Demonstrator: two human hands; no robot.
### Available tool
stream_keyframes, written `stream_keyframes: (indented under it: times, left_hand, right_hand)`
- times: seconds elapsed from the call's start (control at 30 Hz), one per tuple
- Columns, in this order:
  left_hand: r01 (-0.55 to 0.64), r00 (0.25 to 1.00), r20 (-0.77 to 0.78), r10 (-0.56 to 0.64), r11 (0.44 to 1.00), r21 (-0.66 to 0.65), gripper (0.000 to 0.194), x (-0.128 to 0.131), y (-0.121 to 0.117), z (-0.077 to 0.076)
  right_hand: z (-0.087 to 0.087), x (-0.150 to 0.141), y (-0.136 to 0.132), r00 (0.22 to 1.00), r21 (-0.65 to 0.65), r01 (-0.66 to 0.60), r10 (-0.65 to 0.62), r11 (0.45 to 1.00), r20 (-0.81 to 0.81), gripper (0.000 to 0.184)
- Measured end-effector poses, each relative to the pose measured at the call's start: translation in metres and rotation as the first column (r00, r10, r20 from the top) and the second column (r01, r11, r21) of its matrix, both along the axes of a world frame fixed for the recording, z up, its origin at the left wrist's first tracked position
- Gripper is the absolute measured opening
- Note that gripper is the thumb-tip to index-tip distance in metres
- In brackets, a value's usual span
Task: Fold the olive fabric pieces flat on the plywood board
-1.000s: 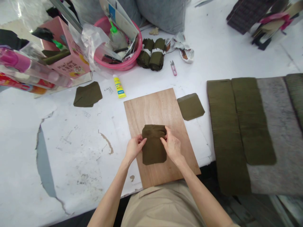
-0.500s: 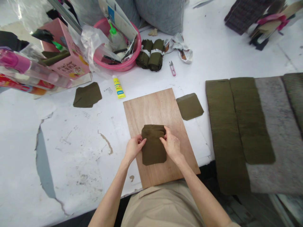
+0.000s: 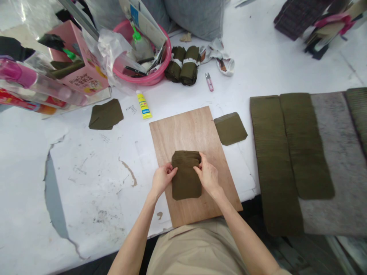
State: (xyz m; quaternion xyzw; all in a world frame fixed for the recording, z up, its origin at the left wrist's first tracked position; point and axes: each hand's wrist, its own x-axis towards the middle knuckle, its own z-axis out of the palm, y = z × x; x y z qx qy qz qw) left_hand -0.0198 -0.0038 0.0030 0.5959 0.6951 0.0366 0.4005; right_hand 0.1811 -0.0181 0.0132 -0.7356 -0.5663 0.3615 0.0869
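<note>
A dark olive stack of fabric pieces [image 3: 187, 181] with cut corners lies on a wooden board [image 3: 183, 133]; several layered edges show along its top. My left hand [image 3: 163, 178] pinches the stack's left edge between thumb and fingers. On the opposite side, my right hand [image 3: 208, 173] grips the upper right edge, thumb on top and a finger at the corner. Right of the board lies another olive fabric piece [image 3: 231, 128]. A further few olive pieces [image 3: 106, 114] rest on the table to the left, apart from both hands.
Rows of overlapping olive pieces [image 3: 275, 160] cover a grey cloth [image 3: 332, 214] at right. Behind the board are a yellow glue tube [image 3: 143, 105], thread snips [image 3: 209, 82], tied olive rolls [image 3: 189, 67] and a pink basin [image 3: 155, 79]. A pink box [image 3: 86, 78] stands at left.
The camera view has shifted slightly. Both hands keep the same hold on the fabric stack; its layered upper edges look a little more fanned out near the right hand.
</note>
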Motion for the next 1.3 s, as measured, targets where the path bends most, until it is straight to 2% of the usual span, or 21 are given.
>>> stream_keyframes:
  times: [0.2,0.7,0.97,1.17,1.3]
  left_hand:
    - [0.003,1.000,-0.030,-0.003,1.000,0.007,0.028,0.001,0.000,0.001]
    - [0.023,0.999,0.039,-0.021,0.999,-0.044,0.028,-0.002,0.001,0.001]
    - [0.019,0.995,-0.099,-0.018,1.000,0.011,0.024,0.002,-0.001,0.005]
    - [0.034,0.982,-0.186,-0.010,0.992,0.125,0.027,0.006,-0.002,0.014]
    - [0.036,0.991,-0.136,-0.012,0.985,0.171,0.026,0.007,-0.004,0.013]
  right_hand:
    - [0.000,0.000,0.000,1.000,-0.001,0.003,-0.003,1.000,-0.007,0.061]
    - [-0.005,0.001,-0.003,1.000,0.029,-0.009,0.009,1.000,0.001,0.062]
    - [-0.002,-0.001,-0.006,0.997,0.077,-0.012,0.006,0.997,0.083,0.061]
    - [0.006,0.001,0.000,0.997,0.180,-0.042,0.029,0.983,0.074,0.043]
    - [0.005,-0.003,0.012,0.988,0.231,-0.154,0.147,0.961,0.047,0.027]
